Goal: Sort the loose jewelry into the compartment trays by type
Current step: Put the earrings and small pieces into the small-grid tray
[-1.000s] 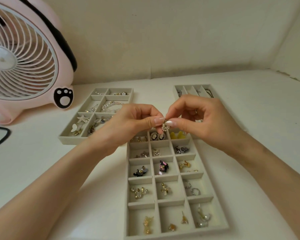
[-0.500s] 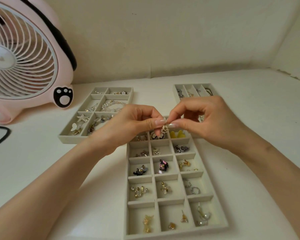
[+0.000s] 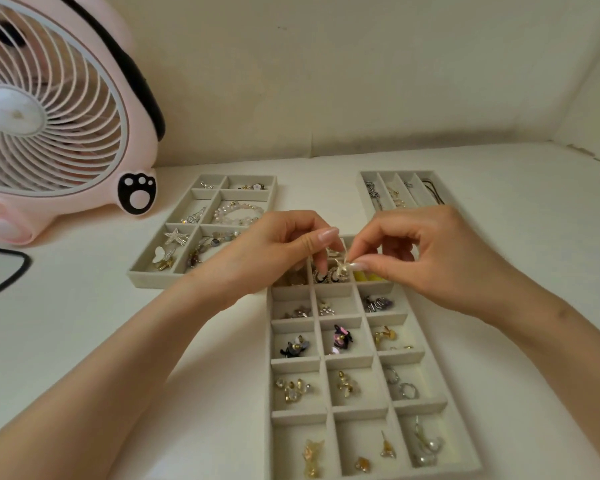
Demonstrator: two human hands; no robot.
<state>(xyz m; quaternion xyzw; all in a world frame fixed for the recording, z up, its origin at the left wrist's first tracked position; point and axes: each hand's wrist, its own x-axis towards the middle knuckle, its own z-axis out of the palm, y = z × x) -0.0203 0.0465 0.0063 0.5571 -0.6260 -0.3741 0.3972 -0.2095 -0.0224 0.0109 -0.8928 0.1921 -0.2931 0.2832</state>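
Seen from the head camera, two bare hands meet over the far end of a long grey tray that lies on a white counter. Between them is a small pale earring.

The earring hangs right at the fingertips, directly above the middle compartment of the tray's far row, which already holds dark round pieces. It is too small to tell which way its long axis runs. Neither hand is nearer; both touch it.

The right hand comes in from the right, and its grip is closed tight: thumb and forefinger pinch the earring's right side, the other fingers curled in. The left hand comes in from the left, thumb and forefinger drawn nearly together on the earring's left side. Whether it holds the same piece or a separate back, I cannot tell.

My judgement: the drop is short and straight down, with either hand free to release first.

Most of the tray's nearer compartments hold small earrings. A second tray sits far left, beside a pink fan.
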